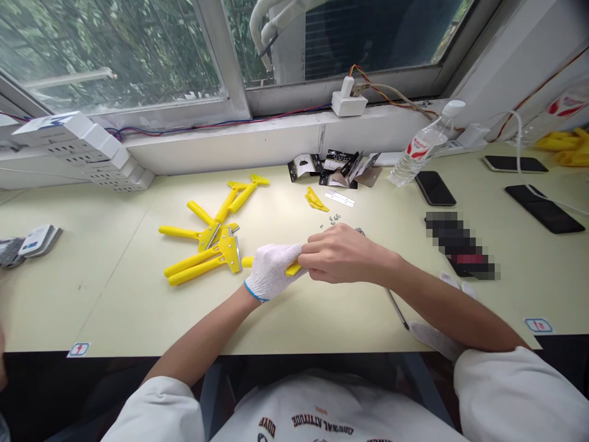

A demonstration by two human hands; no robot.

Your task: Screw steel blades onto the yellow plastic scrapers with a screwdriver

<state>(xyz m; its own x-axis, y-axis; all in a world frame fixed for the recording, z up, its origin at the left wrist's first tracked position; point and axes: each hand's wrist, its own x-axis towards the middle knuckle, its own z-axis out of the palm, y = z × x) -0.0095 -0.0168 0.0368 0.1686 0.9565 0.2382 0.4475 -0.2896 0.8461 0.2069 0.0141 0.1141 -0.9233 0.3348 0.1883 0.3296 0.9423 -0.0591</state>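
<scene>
My left hand (275, 265), in a white knit glove with a blue cuff edge, is closed around a yellow scraper (293, 268). A bit of its yellow handle shows left of the glove. My bare right hand (338, 253) meets the left one at the scraper's head, its fingers bent together; whatever they pinch is hidden. Beyond the hands lie several small metal nuts or screws (334, 218), a loose yellow scraper part (316, 199) and a pale blade strip (339, 197). Several yellow scrapers (202, 261) with metal blades are heaped to the left. A screwdriver (396, 309) lies under my right forearm.
Black printed packaging cards (338, 169) lie near the wall. A water bottle (426, 147) stands at the back right, by phones (435, 188). A white glove (432, 339) is partly under my right arm. White boxes (87, 150) are stacked back left.
</scene>
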